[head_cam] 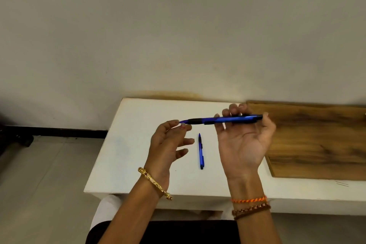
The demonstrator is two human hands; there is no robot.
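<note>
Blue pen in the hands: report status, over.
Right hand grips the blue pen by its barrel, level above the white table. Left hand pinches its tip. Second pen lies on the table below, untouched.

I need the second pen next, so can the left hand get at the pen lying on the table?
Probably yes: the lying pen is uncovered, just beside the left hand, which would first have to release the held pen.
</note>
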